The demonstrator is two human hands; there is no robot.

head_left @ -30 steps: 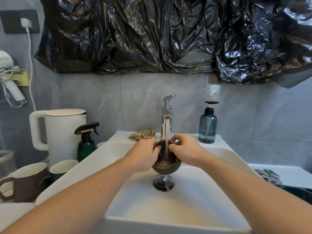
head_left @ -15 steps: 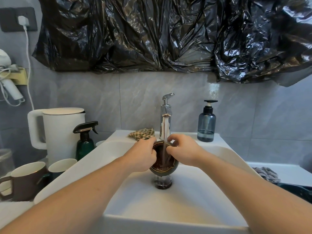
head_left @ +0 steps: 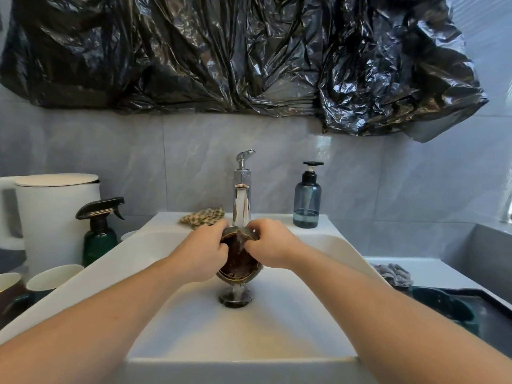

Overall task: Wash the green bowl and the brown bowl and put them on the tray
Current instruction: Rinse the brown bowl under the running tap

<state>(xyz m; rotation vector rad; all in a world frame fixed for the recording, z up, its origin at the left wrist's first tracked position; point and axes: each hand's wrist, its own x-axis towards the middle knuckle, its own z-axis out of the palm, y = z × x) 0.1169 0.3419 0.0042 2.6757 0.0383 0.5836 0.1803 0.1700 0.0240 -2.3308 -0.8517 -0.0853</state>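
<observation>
Over the white sink, the left hand and right hand grip opposite rims of the bowl, fingers curled round it, tilting it toward the person so water from the faucet rinses inside and spills into the drain.

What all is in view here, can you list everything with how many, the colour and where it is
bowl: 1, dark green outside, brown inside, held tilted under the running tap, over the drain
tap: 1, chrome, back middle of the sink, which is white
cloth: 1, checked tan, sink ledge left of the tap
soap bottle: 1, smoky blue with black pump, ledge right of the tap
spray bottle: 1, dark green with black trigger, left counter
kettle: 1, white, far left
mugs: at least 2, pale inside, lower left
plastic sheet: 1, black, on the wall
tray: 1, dark, lower right
left hand, right hand: both grip the bowl
</observation>
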